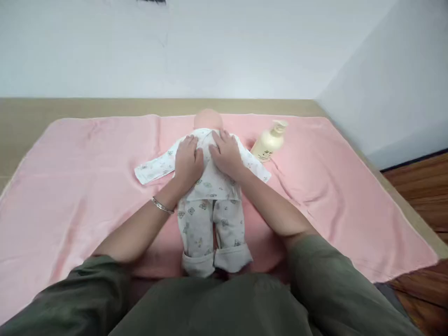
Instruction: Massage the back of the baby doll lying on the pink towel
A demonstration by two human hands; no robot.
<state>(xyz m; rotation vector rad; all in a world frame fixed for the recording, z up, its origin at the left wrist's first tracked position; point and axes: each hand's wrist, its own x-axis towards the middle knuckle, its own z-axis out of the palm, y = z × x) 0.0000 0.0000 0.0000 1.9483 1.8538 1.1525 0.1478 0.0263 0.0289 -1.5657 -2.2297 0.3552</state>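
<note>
A baby doll with a bald head lies on the pink blanket, its feet toward me. It wears a white printed long-sleeved top and matching trousers with turned-up cuffs. My left hand rests on the left side of the top's chest, fingers stretched out. Opposite it, my right hand lies flat on the upper right of the chest, fingers a little spread. Neither hand grips anything. Both of the doll's sleeves point outward; its hands do not show. The face cannot be made out.
A pale yellow pump bottle stands on the pink blanket, right of the doll. Under the blanket is a wooden-toned table. A white wall rises behind, and another closes the right side. Brown wood shows at the lower right.
</note>
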